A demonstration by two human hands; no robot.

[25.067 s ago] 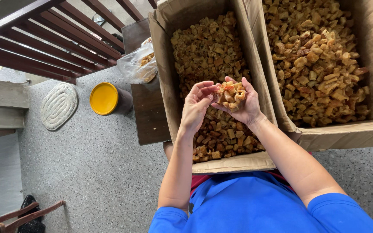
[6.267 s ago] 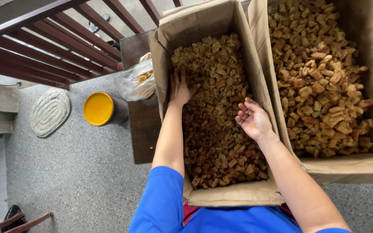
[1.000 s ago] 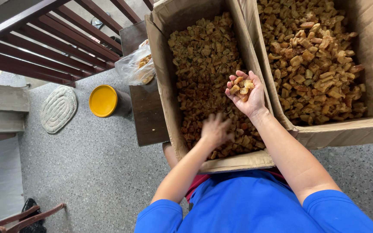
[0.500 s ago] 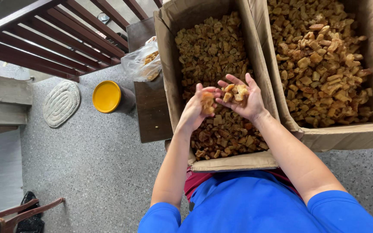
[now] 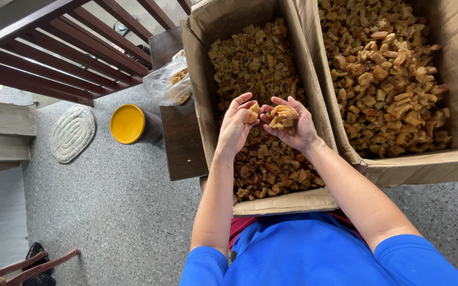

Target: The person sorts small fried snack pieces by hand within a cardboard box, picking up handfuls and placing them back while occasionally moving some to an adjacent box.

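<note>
Together, right hand (image 5: pixel 292 127) and left hand (image 5: pixel 237 127) cup rough golden chunks (image 5: pixel 282 116).

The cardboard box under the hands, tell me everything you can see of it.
The cardboard box is a plain brown carton, open at the top, with its flaps folded outward; the near flap lies toward the person's blue shirt. It is filled with small golden-brown chunks, darker near the front. It rests partly on a dark wooden table, and its right wall presses against a second, similar box. The left hand and right hand hover over its middle, holding some of the chunks.
</note>
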